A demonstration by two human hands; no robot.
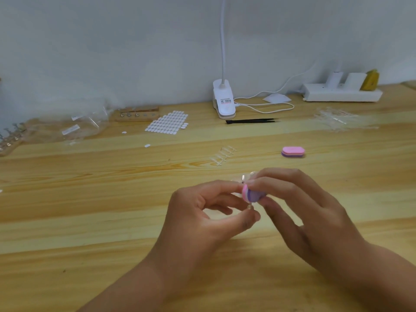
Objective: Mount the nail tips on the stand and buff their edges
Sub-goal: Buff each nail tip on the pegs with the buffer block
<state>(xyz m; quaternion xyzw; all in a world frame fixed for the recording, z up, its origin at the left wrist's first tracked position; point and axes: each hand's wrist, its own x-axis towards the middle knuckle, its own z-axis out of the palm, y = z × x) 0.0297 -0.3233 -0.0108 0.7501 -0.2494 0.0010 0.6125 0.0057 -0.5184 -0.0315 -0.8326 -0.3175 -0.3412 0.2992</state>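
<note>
Item: nail tip point(244, 177), clear, thin, light, likely brittle; hold by stem point(249, 207). My left hand point(202, 212) pinches stem; right hand point(315, 212) pinches buffer point(253, 194).

Two hands show: left hand point(198, 212) and right hand point(299, 206). Buffers number two, the held buffer point(253, 194) and the spare buffer point(293, 152). One held tip point(244, 177) is pinched (clear, barely visible). Two wooden stands appear, the back stand point(137, 114) and the edge stand point(9, 143). There is one lamp point(224, 100), one tweezers point(252, 120), one power strip point(342, 93) and one sticker sheet point(167, 122), plus two loose stickers point(147, 145). The tips on the strip point(225, 155) blur together past counting.
</note>
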